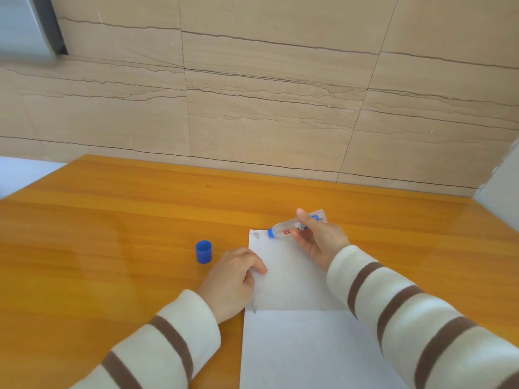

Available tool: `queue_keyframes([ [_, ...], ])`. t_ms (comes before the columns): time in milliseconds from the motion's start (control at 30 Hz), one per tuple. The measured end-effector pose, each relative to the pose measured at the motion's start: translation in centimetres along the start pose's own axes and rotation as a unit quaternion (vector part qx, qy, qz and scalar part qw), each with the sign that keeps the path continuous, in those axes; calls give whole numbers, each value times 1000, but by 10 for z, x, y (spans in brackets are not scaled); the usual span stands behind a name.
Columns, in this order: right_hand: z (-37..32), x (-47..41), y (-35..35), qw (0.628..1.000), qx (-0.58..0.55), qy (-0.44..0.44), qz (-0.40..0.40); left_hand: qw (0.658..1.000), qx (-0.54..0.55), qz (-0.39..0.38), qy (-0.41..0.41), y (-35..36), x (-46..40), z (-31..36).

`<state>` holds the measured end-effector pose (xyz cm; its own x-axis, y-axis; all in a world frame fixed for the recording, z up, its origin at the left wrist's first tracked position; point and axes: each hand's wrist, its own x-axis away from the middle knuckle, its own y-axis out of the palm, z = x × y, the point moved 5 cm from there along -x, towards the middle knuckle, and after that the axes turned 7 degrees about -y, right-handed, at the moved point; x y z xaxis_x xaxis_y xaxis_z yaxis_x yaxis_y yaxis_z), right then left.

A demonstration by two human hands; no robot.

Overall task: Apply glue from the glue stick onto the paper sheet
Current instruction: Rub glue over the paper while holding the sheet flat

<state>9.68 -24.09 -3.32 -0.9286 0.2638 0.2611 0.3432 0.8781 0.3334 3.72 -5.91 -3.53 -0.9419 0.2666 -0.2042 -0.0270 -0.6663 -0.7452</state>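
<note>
Item: paper sheet [292,276], white, lower centre of the frame on the orange worktop [112,220], its near part overlapping a second white sheet [303,349] that runs off the bottom edge. Item: glue stick [283,229], clear-bodied with a blue tip, lying nearly flat and pointing toward frame left, the tip at or just above the sheet's upper left corner. Your right hand [317,240] has its grip closed around the glue stick barrel, thumb on top. Your left hand [233,276] rests on the sheet's left edge, fingers curled loosely and holding nothing that shows. Item: blue cap [203,251], upright on the worktop, left of the sheet and apart from it. Risks: the tip works so close to the corner that a stroke could run off onto the worktop; dragging toward your left hand could buckle or shift the sheet if that hand lifts; a low barrel angle may smear rather than lay glue. Hard to make out: whether the tip actually touches the paper; the grey smudges at the upper left and lower left corners may be glue or shadow; the label is unreadable.
</note>
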Motion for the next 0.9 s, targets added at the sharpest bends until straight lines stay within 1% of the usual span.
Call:
queue_keyframes([
  [267, -10, -1, -22, 998, -62, -12, 24, 1000, 0, -1, -1, 0, 1, 1],
  [433, -20, 0, -46, 996, -72, -26, 49, 1000, 1, 0, -1, 0, 2, 1],
  [567, -21, 2, -54, 996, -69, -20, 58, 1000, -1, 1, -1, 0, 2, 1],
  [900, -6, 2, -27, 998, -53, -16, 8, 1000, -2, 6, -5, 0, 3, 1],
])
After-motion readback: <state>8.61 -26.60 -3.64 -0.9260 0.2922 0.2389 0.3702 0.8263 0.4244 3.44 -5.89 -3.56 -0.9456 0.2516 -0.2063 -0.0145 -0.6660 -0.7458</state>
